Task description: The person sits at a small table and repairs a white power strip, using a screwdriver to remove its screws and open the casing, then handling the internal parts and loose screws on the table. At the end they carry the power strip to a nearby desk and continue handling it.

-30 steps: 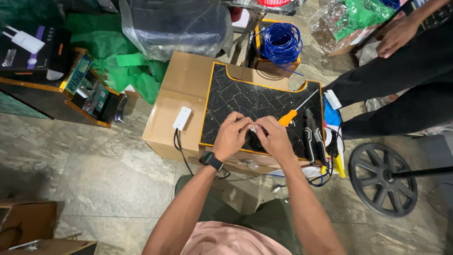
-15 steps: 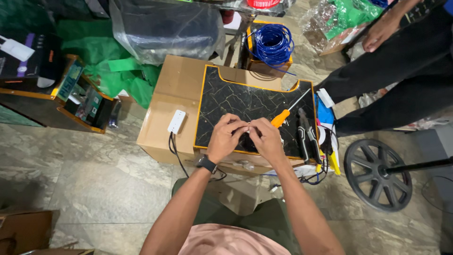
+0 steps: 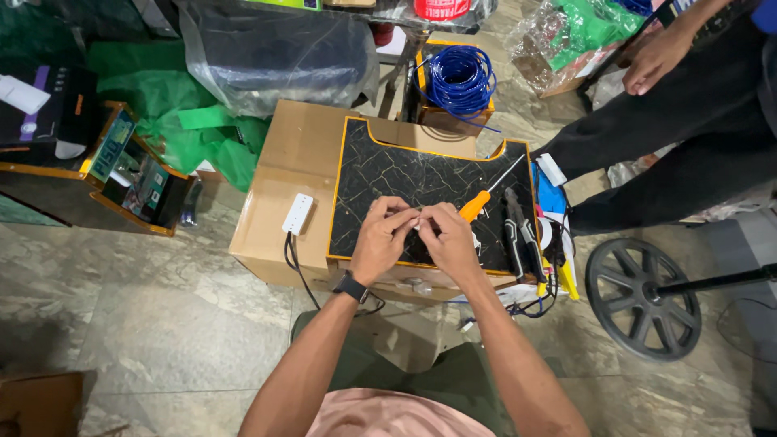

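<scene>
Left hand [image 3: 382,236] and right hand [image 3: 447,237] are pinching together on a tiny hidden part | orange-handled screwdriver [image 3: 479,200] lying just right | risk: part slipping unseen off the black marbled board [image 3: 372,174].

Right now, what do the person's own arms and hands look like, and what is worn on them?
Both forearms are bare, no sleeves or gloves. The left hand has a black wristwatch at its wrist; the right hand wears nothing visible. No rings can be made out.
</scene>
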A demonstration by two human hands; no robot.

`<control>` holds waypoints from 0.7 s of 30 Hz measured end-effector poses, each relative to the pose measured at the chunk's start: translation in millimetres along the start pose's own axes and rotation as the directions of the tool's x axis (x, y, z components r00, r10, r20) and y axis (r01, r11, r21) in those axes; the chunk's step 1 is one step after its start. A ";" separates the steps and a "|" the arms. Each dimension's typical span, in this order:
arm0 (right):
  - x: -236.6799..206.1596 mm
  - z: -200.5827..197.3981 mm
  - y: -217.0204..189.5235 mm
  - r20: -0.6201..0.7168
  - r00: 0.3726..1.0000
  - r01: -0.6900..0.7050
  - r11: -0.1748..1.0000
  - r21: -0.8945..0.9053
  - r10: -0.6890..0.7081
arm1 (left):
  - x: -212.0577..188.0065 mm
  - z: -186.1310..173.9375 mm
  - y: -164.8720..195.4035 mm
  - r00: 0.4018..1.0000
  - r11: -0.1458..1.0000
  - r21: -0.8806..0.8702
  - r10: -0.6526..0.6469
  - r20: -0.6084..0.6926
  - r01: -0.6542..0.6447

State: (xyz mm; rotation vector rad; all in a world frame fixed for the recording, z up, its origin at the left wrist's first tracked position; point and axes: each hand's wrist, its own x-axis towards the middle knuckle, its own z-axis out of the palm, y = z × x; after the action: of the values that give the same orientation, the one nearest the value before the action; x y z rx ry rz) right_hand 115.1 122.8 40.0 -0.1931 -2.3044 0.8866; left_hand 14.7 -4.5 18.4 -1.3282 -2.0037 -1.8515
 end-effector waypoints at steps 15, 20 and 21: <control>36.0 -74.9 56.8 0.151 0.982 -0.004 0.809 -0.588 0.114 | -2.9 1.7 -5.7 1.000 0.997 0.073 0.010 0.009 -0.010; 25.4 -71.5 91.4 0.276 0.954 0.095 0.751 -0.654 0.119 | -2.5 3.2 -6.0 1.000 1.000 0.019 -0.015 0.010 0.015; 23.7 -70.1 94.2 0.268 0.953 0.064 0.772 -0.633 0.141 | -1.4 2.6 -5.9 1.000 0.999 0.041 -0.003 0.006 0.002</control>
State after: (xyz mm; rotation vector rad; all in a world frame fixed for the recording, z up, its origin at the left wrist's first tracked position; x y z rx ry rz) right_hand 131.8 241.1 31.0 -0.4204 -2.8320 0.1035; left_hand 12.9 -2.3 12.5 -1.3232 -2.0360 -1.7989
